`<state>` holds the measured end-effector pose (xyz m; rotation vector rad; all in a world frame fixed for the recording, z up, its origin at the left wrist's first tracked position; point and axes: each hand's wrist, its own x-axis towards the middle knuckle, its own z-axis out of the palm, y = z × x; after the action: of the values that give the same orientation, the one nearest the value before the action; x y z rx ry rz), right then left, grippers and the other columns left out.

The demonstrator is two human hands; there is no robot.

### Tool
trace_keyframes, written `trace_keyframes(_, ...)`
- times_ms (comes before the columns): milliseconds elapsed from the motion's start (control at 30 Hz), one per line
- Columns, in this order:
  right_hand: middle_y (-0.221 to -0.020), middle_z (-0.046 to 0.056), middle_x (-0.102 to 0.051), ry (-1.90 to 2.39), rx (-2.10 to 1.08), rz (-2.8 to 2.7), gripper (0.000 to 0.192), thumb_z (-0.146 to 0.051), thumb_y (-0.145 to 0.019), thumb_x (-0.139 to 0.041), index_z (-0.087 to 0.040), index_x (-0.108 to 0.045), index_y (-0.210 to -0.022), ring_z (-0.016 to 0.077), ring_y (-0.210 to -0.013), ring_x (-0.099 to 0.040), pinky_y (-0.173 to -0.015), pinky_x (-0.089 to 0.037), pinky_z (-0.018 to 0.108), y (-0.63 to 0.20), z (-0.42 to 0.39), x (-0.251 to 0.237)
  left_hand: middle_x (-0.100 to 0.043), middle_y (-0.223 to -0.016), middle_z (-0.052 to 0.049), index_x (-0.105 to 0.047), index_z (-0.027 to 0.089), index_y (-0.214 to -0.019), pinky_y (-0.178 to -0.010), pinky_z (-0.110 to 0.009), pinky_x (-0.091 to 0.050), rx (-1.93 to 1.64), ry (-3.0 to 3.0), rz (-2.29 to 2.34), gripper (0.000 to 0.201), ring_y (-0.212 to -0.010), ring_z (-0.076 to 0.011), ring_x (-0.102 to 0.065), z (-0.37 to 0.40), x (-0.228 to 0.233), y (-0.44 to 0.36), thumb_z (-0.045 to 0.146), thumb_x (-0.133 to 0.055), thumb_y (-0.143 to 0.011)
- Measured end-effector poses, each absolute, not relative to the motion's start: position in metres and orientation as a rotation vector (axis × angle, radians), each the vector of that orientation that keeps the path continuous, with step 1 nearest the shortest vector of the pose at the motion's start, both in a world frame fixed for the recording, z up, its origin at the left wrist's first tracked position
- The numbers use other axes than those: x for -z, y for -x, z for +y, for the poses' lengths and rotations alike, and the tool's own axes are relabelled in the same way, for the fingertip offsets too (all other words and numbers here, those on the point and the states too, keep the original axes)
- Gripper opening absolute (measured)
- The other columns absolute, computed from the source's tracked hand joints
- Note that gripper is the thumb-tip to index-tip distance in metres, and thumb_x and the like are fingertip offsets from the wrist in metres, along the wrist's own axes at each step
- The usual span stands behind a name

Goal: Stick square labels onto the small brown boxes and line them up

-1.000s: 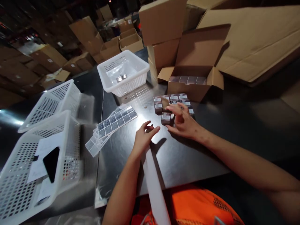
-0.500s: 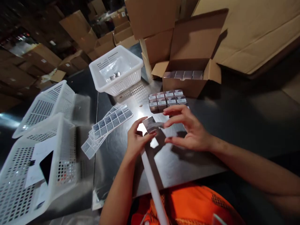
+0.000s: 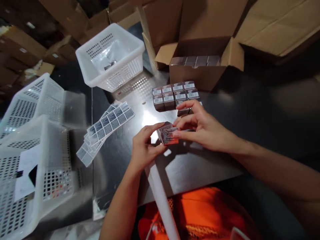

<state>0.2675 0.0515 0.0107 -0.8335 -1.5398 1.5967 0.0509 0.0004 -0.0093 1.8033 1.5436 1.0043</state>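
A small dark box (image 3: pixel 168 134) with printed text sits in my left hand (image 3: pixel 146 145), gripped between thumb and index finger. Its printed face is turned toward me, and its lower edge shines reddish. My right hand (image 3: pixel 197 126) has its thumb and fingertips closed at the box's right edge; whether a thin label lies under them I cannot tell. Just behind, rows of similar small boxes (image 3: pixel 168 100) with barcode labels stand on the metal table (image 3: pixel 125 146). To the left lie overlapping sheets of square stickers (image 3: pixel 110 125).
An open carton (image 3: pixel 197 75) holding more small boxes stands at the back. Beside it is a white perforated basket (image 3: pixel 125 73) with plastic bags inside. Two more white baskets (image 3: pixel 56 160) line the left side. A white strip (image 3: pixel 161 196) runs from below my hands toward me.
The small box has been turned so another printed face shows. My right hand has moved in from the right, its spread fingers closing onto the box. The camera view has shifted.
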Motion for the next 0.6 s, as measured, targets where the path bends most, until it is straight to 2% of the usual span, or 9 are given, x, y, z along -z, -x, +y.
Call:
trace_keyframes(233,-0.077,-0.004,-0.066,0.883,-1.586,-1.682,0.060,-0.037,-0.079,-0.079,-0.024,-0.040,-0.122,0.0217,-0.085,-0.069,-0.089,-0.057,0.043,-0.273,0.055,-0.015,-0.074,-0.103,-0.002,-0.071,0.024,-0.121,-0.059,-0.021,-0.046,-0.974,-1.930,1.476,0.049,-0.078,-0.0140,-0.065,0.000,0.009,-0.054,0.024,-0.080,-0.073)
trace_keyframes(333,-0.080,-0.002,-0.065,0.933,-1.549,-1.730,0.059,-0.038,-0.078,-0.078,-0.022,-0.042,-0.123,0.0216,-0.083,-0.069,-0.088,-0.057,0.041,-0.274,0.055,-0.019,-0.075,-0.105,-0.003,-0.070,0.024,-0.121,-0.061,-0.022,-0.049,-0.984,-1.974,1.444,0.049,-0.079,-0.0142,-0.066,0.001,0.010,-0.055,0.022,-0.080,-0.073)
trace_keyframes(600,-0.073,-0.006,-0.067,0.893,-1.622,-1.674,0.058,-0.032,-0.078,-0.079,-0.024,-0.039,-0.120,0.0177,-0.074,-0.067,-0.077,-0.055,0.034,-0.273,0.055,-0.017,-0.075,-0.111,-0.004,-0.070,0.024,-0.122,-0.065,-0.024,-0.052,-0.983,-1.984,1.448,0.050,-0.081,-0.0153,-0.067,0.001,0.012,-0.055,0.021,-0.080,-0.073)
